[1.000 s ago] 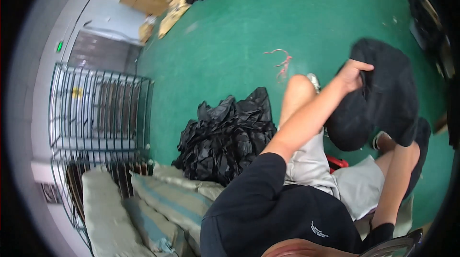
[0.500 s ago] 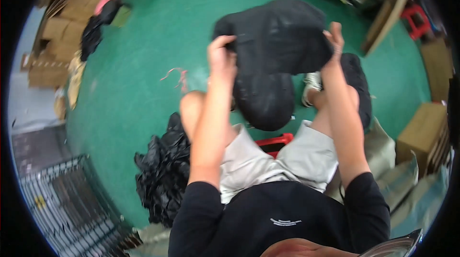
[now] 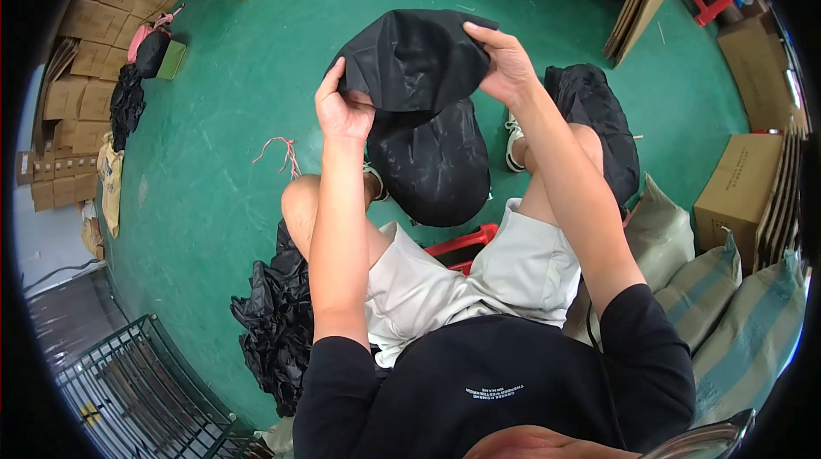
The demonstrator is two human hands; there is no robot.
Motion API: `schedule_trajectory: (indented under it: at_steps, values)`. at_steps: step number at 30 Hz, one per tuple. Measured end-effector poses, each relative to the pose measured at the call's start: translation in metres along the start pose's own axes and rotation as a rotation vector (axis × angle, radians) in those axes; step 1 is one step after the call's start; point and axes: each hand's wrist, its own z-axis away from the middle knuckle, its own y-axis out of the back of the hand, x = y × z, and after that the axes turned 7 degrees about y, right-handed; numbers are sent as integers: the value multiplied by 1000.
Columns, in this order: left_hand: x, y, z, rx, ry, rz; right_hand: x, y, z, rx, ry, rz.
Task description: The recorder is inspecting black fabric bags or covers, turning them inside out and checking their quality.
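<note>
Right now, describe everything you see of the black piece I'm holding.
The black piece looks like thin, slightly glossy sheet material, creased, curved along its far edge. It's held up, left hand at one side, right hand at the other. Nearer you shows a rounded black form; whether they're joined, I can't tell.

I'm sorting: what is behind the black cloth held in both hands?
Past the near edge of the black cloth, a rounded black object shows. Its far part is covered, so whether the two join cannot be seen.
</note>
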Motion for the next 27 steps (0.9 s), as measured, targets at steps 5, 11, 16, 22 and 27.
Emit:
schedule_trajectory:
  at_steps: [5,11,16,22,27]
  values:
    - [7,-15,-35,91,98,-110,8,12,-46,68,84,155]
    - [23,-47,-50,-109,-88,-179,-11,0,-68,-108,351,-65]
    - [24,-23,-59,-92,-156,-243,6,1,-66,173,306,70]
    - [-52,113,-99,619,-51,-412,98,135,-91,571,123,850]
    - [-111,230,-38,1096,-40,-729,171,196,-26,695,-181,1226]
